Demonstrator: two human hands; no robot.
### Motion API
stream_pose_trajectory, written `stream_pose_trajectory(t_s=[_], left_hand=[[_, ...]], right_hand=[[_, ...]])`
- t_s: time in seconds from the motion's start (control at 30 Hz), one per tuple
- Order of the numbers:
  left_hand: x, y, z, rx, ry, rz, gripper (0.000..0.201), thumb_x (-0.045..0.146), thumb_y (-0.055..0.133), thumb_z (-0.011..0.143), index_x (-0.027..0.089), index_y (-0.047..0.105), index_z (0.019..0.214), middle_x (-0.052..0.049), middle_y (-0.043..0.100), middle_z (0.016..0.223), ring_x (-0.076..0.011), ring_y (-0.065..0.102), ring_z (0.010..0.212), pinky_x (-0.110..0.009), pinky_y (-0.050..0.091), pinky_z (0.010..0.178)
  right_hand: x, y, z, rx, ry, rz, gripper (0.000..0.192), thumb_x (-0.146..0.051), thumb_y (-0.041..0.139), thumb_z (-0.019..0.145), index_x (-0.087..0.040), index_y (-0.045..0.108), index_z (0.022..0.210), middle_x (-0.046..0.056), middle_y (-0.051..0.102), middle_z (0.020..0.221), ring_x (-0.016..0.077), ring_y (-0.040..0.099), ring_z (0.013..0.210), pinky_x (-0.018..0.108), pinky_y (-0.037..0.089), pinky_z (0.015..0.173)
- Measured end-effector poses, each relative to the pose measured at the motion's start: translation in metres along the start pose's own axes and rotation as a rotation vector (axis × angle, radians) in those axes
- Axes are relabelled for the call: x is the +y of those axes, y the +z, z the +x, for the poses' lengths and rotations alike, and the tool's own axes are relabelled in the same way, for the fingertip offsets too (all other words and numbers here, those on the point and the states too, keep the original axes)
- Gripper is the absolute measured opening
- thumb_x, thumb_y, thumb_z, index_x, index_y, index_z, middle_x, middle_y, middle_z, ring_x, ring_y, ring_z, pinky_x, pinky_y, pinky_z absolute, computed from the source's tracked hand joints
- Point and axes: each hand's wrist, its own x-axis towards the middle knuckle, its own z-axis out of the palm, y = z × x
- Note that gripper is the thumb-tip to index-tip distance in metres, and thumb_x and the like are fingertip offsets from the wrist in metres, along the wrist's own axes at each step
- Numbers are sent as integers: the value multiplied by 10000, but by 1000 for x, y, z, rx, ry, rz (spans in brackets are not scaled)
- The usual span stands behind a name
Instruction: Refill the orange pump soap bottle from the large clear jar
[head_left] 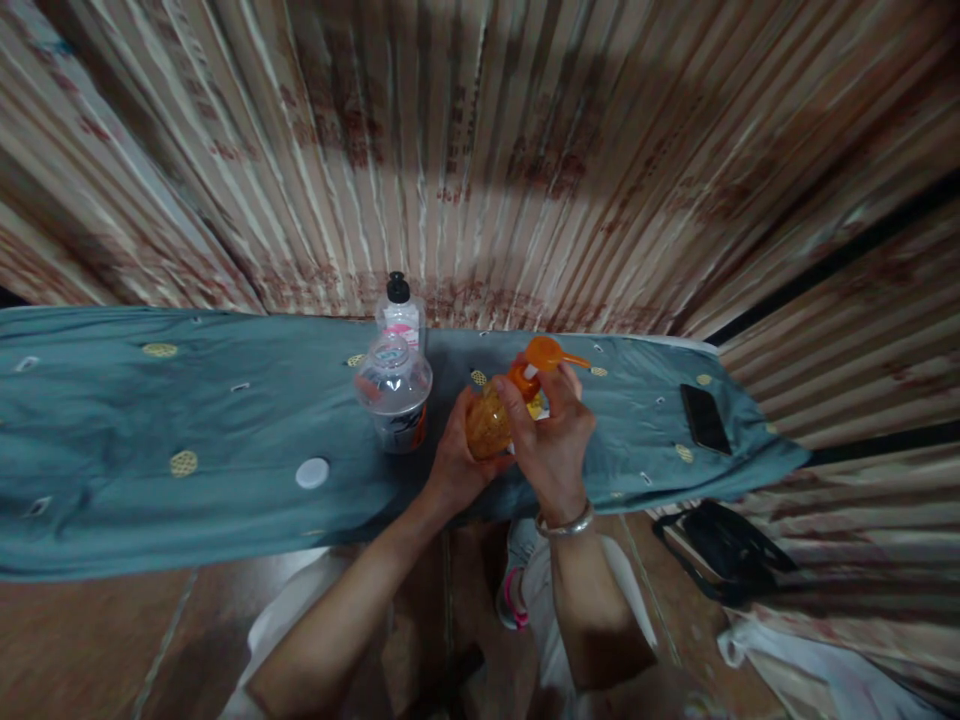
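Hands meet over our teal cloth-covered counter [150, 420]: left hand [457, 465] grips the amber plastic bottle [489, 425] steady while right hand [551, 440] clasps its orange pump top [546, 355] (a clear lidded jar [394, 390] stands just beside).

Dim warm light, soft blur, warped edges

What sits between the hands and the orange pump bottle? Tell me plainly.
Nothing visible does. The left hand wraps the orange pump bottle from its left side, and the right hand has its grip around the neck below the pump top. The clear jar and the phone on the blue cloth stand apart.
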Motion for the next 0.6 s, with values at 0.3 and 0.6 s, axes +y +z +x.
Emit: stream_pose_trajectory(t_s=[0.3,0.6], left_hand=[[44,-3,18,76,276,55,554,236,671,768,202,541,1306,-126,605,1379,-284,547,1310,-457,388,1145],[59,10,33,128,282,14,258,320,620,855,192,637,1079,-69,724,1096,-214,677,996,-342,521,916]], right_hand=[[-4,1,-1,5,16,-75,277,-482,575,934,-223,672,944,99,692,975,271,613,1015,502,446,1034],[6,-35,9,-362,-51,64,327,-463,483,990,-233,649,1153,92,706,1119,258,630,1120,452,471,1032]])
